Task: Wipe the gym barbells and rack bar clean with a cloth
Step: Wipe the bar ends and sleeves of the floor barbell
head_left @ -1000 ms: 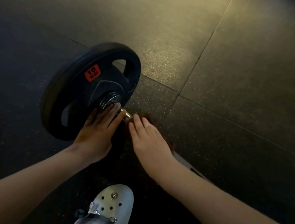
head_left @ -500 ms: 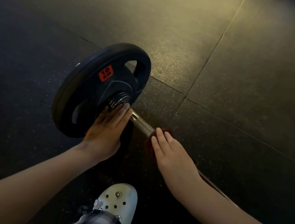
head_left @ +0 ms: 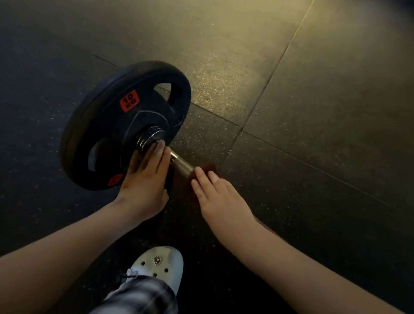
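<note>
A barbell lies on the dark rubber floor with a black 10 kg plate (head_left: 110, 129) standing on its end. A short stretch of the steel bar (head_left: 182, 165) shows between my hands. My left hand (head_left: 145, 183) rests on the bar right at the collar, its straight fingers against the plate's hub. My right hand (head_left: 221, 197) lies over the bar a little further right, its fingers straight, pressing a reddish cloth (head_left: 209, 169) onto it. Only an edge of the cloth shows past my fingertips. The rest of the bar is hidden under my right forearm.
My white clog (head_left: 161, 266) and a plaid trouser leg stand on the floor just below the hands. Floor mat seams (head_left: 266, 86) run across the lit area behind the plate. Another shoe tip shows at the bottom right.
My right hand with the cloth slid along the bar away from the plate, then came back a little toward it. My left hand stayed at the collar.
</note>
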